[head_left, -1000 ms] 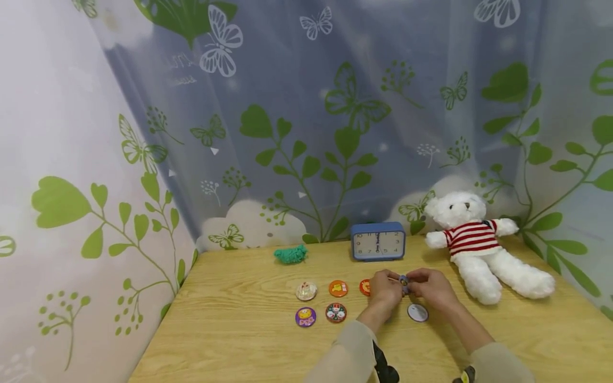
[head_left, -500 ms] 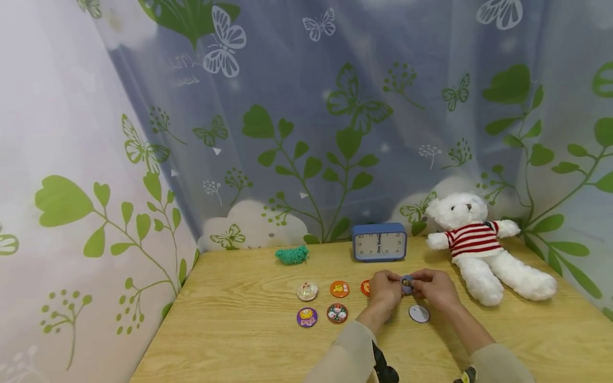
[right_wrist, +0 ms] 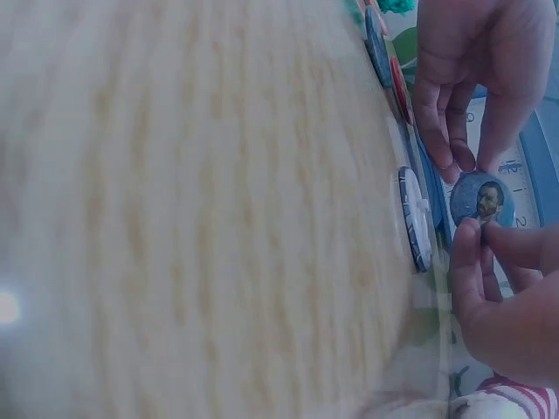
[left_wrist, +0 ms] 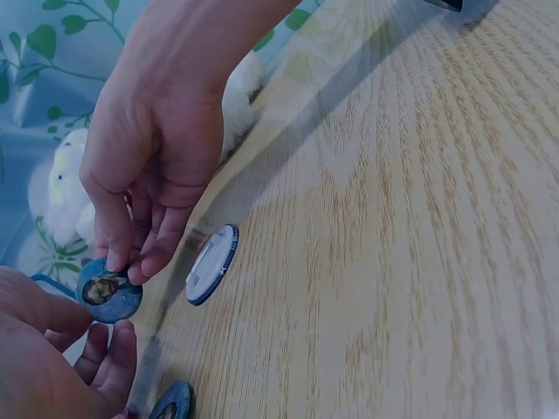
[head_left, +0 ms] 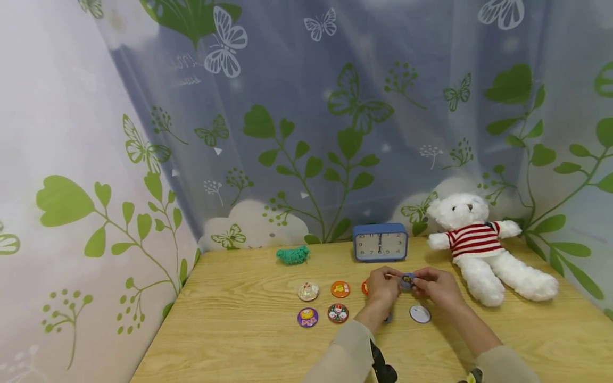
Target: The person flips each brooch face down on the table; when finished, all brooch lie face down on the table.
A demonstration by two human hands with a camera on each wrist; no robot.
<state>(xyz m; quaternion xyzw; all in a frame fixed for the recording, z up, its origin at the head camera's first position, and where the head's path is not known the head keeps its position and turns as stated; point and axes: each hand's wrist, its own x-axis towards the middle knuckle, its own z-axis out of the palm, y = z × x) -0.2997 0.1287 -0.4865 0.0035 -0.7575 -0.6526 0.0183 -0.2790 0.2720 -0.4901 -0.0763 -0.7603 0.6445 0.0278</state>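
Observation:
A round blue pin badge (head_left: 407, 281) with a small portrait of a bearded person is held above the table between both hands. My left hand (head_left: 383, 291) pinches its left edge, while the right hand (head_left: 439, 290) grips the opposite edge between thumb and fingers. The portrait side (right_wrist: 489, 201) shows in the right wrist view. Below the hands, another badge (head_left: 420, 314) lies face down, its white back and pin showing. One more blue badge (left_wrist: 173, 401) lies near my left hand, mostly hidden by the wrist in the head view.
To the left lie several badges, including an orange one (head_left: 340, 289) and a purple one (head_left: 308, 317). A red badge (head_left: 365, 288) is partly covered by my left hand. Behind stand a blue clock (head_left: 380, 242), a green yarn bundle (head_left: 293, 255) and a white teddy bear (head_left: 474, 239).
The held badge has turned from nearly edge-on to showing its portrait face, then tipped flatter. Part of the blue badge under my left wrist has come into sight.

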